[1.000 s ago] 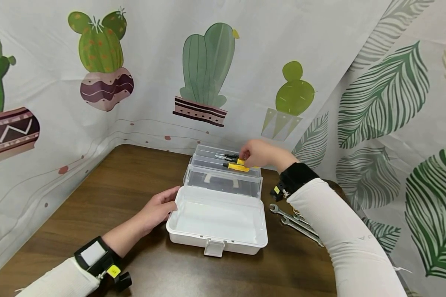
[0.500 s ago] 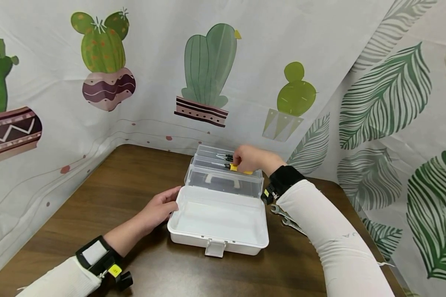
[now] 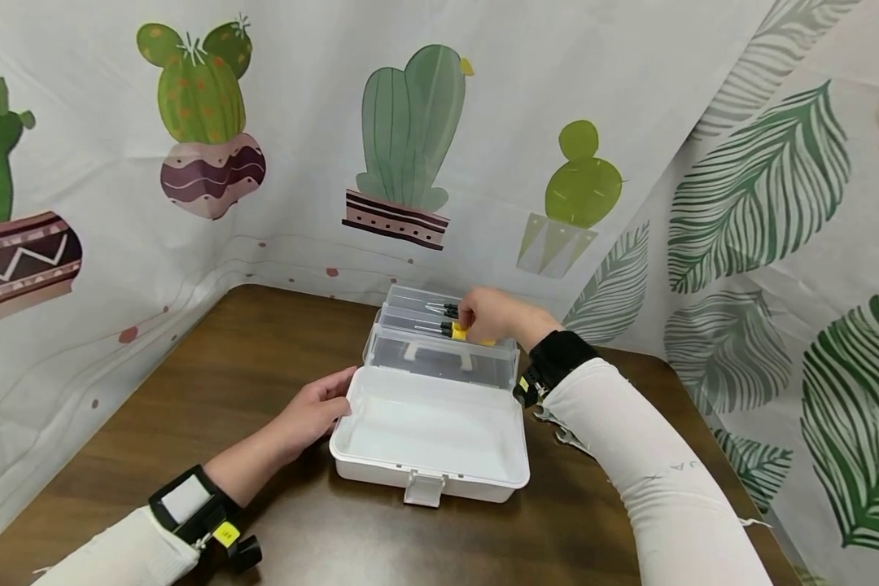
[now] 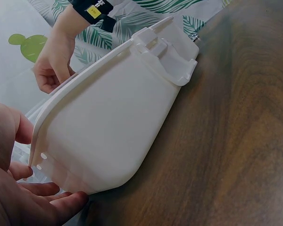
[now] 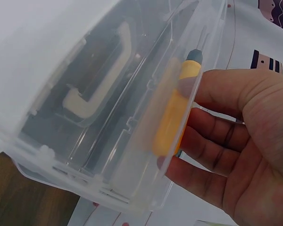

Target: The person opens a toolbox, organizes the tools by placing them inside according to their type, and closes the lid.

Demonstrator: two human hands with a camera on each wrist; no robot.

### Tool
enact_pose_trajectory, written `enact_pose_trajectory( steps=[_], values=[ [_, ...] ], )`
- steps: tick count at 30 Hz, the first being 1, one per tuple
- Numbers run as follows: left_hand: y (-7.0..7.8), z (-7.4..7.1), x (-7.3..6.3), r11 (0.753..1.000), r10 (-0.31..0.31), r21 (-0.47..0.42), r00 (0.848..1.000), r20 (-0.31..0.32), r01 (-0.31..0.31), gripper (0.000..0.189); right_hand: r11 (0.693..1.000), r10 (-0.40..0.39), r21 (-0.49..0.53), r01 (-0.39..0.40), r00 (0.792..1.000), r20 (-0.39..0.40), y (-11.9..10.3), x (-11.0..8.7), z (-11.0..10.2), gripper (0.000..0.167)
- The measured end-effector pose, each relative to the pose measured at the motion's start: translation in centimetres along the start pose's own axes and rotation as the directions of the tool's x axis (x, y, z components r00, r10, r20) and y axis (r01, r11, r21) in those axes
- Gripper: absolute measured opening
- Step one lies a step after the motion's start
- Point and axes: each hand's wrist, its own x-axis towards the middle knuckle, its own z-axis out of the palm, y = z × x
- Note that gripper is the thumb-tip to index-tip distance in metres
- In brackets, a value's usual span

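Note:
A white plastic toolbox lies open on the table, its clear stepped trays folded out behind it. My left hand grips its left wall, thumb at the rim and fingers against the outside, as the left wrist view shows. Over a back tray, my right hand holds yellow-handled screwdrivers between thumb and fingers, their metal shanks pointing left. The handles lie behind the tray's clear wall in the right wrist view; how many are held I cannot tell. Tools with black handles rest in the rear tray, partly hidden by my hand.
Metal wrenches lie on the wooden table right of the toolbox, partly covered by my right sleeve. A cactus-printed cloth hangs behind the table. The toolbox latch sticks out at the front.
My right hand has moved slightly left and down with the yellow-handled screwdrivers, bringing them into the tray. The right forearm now covers more of the wrenches. My left hand stays on the toolbox.

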Motion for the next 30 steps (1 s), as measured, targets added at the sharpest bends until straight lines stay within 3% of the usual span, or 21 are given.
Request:
enact_pose_trajectory(
  steps=[8, 21, 30],
  values=[
    [0.1, 0.3, 0.1, 1.0, 0.021, -0.023, 1.0, -0.004, -0.021, 0.071, 1.0, -0.007, -0.009, 0.007, 1.0, -0.027, 0.4, -0.4, 0.0, 0.015],
    [0.3, 0.7, -0.2, 1.0, -0.01, 0.013, 1.0, -0.001, 0.01, 0.069, 0.998, -0.06, -0.009, 0.06, 0.996, -0.072, 1.1, -1.4, 0.8, 0.005],
    [0.3, 0.5, -0.2, 0.998, -0.038, 0.039, 0.999, -0.019, 0.038, 0.068, 0.996, -0.085, 0.028, 0.088, 0.992, -0.092, 1.2, -1.8, 1.0, 0.009]
  ],
)
